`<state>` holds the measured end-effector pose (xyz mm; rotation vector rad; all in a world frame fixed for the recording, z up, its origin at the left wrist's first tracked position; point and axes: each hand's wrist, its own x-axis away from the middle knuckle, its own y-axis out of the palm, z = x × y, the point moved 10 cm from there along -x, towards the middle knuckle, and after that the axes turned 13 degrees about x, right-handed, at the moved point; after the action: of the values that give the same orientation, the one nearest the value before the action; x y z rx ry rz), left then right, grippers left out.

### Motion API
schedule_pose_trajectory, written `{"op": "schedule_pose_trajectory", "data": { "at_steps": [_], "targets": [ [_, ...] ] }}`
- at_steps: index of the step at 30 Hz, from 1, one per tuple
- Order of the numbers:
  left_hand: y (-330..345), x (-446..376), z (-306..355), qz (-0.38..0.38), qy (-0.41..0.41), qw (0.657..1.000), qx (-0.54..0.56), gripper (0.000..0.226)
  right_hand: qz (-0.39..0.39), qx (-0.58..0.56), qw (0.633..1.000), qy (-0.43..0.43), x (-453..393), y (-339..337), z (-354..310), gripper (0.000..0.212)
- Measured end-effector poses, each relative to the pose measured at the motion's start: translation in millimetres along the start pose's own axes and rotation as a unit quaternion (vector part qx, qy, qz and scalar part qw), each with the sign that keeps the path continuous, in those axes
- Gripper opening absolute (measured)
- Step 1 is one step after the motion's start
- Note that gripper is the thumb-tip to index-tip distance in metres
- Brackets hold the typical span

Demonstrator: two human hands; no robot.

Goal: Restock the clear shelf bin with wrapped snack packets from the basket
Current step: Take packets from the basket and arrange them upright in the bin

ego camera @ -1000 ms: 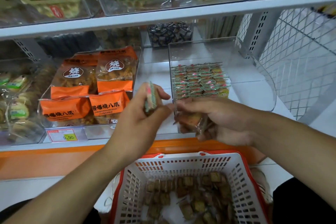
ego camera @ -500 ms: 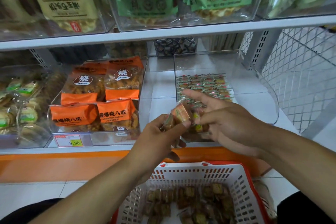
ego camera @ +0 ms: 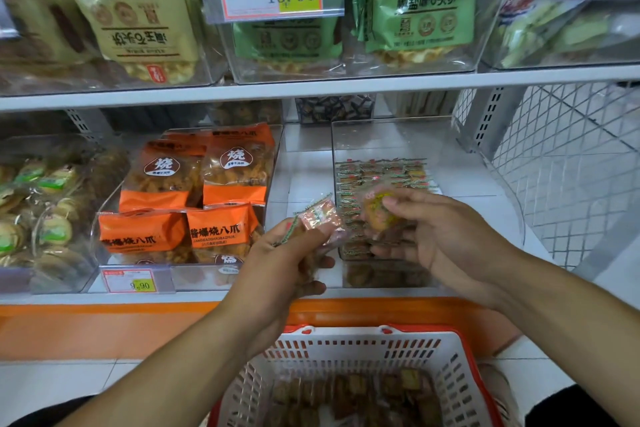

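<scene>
My left hand (ego camera: 277, 260) pinches a crinkly pink-wrapped packet (ego camera: 320, 215); my right hand (ego camera: 440, 236) grips a round one (ego camera: 377, 210) before the clear bin (ego camera: 467, 156) on the white shelf (ego camera: 304, 163); the slatted basket (ego camera: 360, 354) sits below.

I see the clear bin (ego camera: 467, 149) open on top, right half bare; packet rows (ego camera: 381, 173) fill the left, upper shelf (ego camera: 311, 87) overhead.
</scene>
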<state>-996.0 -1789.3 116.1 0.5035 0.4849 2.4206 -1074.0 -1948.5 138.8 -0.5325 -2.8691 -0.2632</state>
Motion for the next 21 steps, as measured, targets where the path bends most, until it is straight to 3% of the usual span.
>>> {"op": "schedule_pose_trajectory", "data": {
  "at_steps": [3, 7, 10, 15, 18, 21],
  "targets": [
    [2, 0, 0, -0.011, 0.001, 1.000, -0.010, 0.033, -0.040, 0.011, 0.999, -0.006, 1, 8, 0, 0.028],
    [8, 1, 0, -0.038, 0.002, 0.999, -0.033, 0.043, -0.110, 0.058, 0.992, 0.029, 6, 23, 11, 0.038],
    [7, 1, 0, -0.052, -0.005, 0.997, -0.055, 0.032, -0.114, 0.201, 0.973, -0.004, 11, 19, 7, 0.045],
    [13, 3, -3, -0.075, -0.037, 0.996, -0.016, 0.024, -0.027, 0.373, 0.907, -0.191, 21, 17, -29, 0.042],
    [14, 6, 1, -0.061, -0.082, 0.990, 0.097, 0.032, 0.064, 0.469, 0.809, -0.348, 39, 15, -61, 0.037],
    [25, 14, -3, -0.092, -0.138, 0.975, 0.147, 0.022, 0.086, 0.485, 0.778, -0.389, 45, 18, -64, 0.055]
  ]
}}
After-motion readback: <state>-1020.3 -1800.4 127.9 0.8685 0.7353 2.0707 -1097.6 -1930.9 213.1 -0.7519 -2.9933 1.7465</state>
